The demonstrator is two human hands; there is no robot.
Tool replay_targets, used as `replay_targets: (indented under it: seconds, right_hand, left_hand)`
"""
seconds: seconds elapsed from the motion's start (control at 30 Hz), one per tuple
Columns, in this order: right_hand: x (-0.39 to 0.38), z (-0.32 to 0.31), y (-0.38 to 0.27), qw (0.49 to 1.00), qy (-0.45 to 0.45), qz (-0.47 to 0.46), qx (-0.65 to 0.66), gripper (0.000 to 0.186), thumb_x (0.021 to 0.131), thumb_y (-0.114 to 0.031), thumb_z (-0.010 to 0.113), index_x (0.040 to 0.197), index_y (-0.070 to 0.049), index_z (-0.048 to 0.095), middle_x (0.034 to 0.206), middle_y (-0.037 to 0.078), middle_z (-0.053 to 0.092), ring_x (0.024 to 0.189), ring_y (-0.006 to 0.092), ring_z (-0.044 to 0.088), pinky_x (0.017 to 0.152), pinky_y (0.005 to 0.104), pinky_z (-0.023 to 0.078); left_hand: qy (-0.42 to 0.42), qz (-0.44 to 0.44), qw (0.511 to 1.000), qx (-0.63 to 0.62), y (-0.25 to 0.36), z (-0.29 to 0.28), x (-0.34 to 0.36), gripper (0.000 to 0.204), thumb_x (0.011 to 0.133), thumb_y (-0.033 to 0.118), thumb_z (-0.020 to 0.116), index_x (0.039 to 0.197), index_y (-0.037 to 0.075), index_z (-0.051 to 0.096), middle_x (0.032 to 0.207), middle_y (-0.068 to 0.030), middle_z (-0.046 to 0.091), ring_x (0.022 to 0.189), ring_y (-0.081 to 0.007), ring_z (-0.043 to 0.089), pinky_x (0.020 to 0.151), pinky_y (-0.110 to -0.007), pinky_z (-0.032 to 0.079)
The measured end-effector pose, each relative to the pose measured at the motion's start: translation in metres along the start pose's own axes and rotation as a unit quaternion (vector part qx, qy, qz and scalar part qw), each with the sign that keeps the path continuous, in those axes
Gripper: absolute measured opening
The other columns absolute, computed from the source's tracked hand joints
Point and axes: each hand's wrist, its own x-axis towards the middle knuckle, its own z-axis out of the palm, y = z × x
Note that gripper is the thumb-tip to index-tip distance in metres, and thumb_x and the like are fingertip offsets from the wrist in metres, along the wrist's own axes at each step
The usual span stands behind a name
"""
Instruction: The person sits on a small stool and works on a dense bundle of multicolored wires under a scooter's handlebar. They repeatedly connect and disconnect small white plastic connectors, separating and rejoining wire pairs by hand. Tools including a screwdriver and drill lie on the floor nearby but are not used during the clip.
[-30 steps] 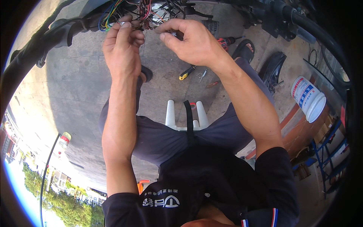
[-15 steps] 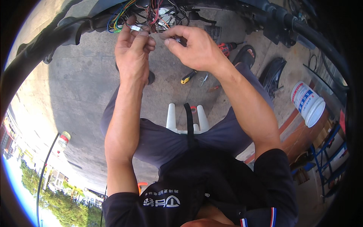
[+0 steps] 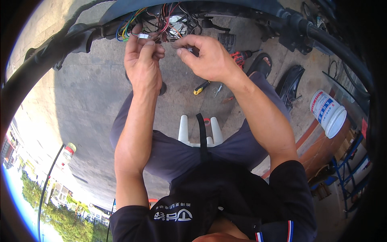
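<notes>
A bundle of coloured wires [image 3: 165,20] hangs from the vehicle's frame at the top of the view. My left hand [image 3: 143,64] is closed at its left side, with a white plug connector [image 3: 144,36] between the fingers. Just right of it, my right hand [image 3: 207,58] is pinched by the lower wire ends, apparently on a thin wire; the curled fingers partly hide it. A small gap separates the two hands. A green connector [image 3: 125,39] hangs on wires beside the left fingertips.
A dark frame tube [image 3: 44,60] curves along the left and top. On the floor lie a red drill [image 3: 240,57], a yellow-handled tool [image 3: 200,88] and a black curved panel [image 3: 289,82]. A white bucket [image 3: 328,115] stands right. A pale stool [image 3: 184,129] shows between my legs.
The frame and wires sit slightly lower in the view. The white connector in my left hand has turned more level. Both hands keep nearly the same grip.
</notes>
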Motion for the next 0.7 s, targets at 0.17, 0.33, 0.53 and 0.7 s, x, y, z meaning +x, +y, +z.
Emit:
replay_targets:
  seconds: [0.17,0.33,0.53,0.7]
  right_hand:
    - [0.0011,0.0004,0.0008,1.000,0.007,-0.018,0.002,0.025,0.086,-0.016,0.060,0.105,-0.001,0.065,0.077,0.008,0.065,0.064,0.0082,0.054,0.060,0.0260,0.046]
    - [-0.0002,-0.0012,-0.0018,1.000,0.002,0.001,0.003,0.026,0.085,-0.017,0.060,0.105,-0.001,0.065,0.078,0.008,0.066,0.065,0.0083,0.055,0.060,0.0260,0.046]
    - [0.0003,-0.0012,-0.0028,1.000,-0.002,-0.001,0.009,0.027,0.085,-0.017,0.060,0.106,-0.001,0.065,0.077,0.008,0.065,0.063,0.0078,0.054,0.058,0.0257,0.046]
    - [0.0002,0.0016,-0.0013,1.000,-0.003,0.000,0.015,0.026,0.086,-0.017,0.059,0.105,0.000,0.065,0.077,0.007,0.065,0.062,0.0072,0.053,0.057,0.0251,0.046]
  left_hand:
    - [-0.007,0.006,1.000,-0.006,0.0005,0.0011,0.0016,0.046,0.087,-0.005,0.049,0.132,-0.004,0.039,0.085,-0.0059,0.056,0.067,-0.0127,0.058,0.060,-0.025,0.048]
    - [-0.006,-0.005,1.000,-0.009,0.0011,-0.0010,0.0015,0.038,0.088,-0.002,0.051,0.126,-0.003,0.044,0.095,-0.0096,0.059,0.070,-0.0137,0.057,0.063,-0.026,0.047]
    - [0.014,-0.016,1.000,0.012,0.0002,0.0003,0.0014,0.031,0.088,0.001,0.054,0.119,-0.005,0.049,0.092,-0.0099,0.063,0.069,-0.0129,0.059,0.062,-0.024,0.047]
    - [0.030,-0.033,0.999,0.002,0.0017,-0.0012,0.0019,0.028,0.087,0.001,0.055,0.114,-0.007,0.051,0.090,-0.0101,0.064,0.068,-0.0127,0.060,0.060,-0.023,0.047]
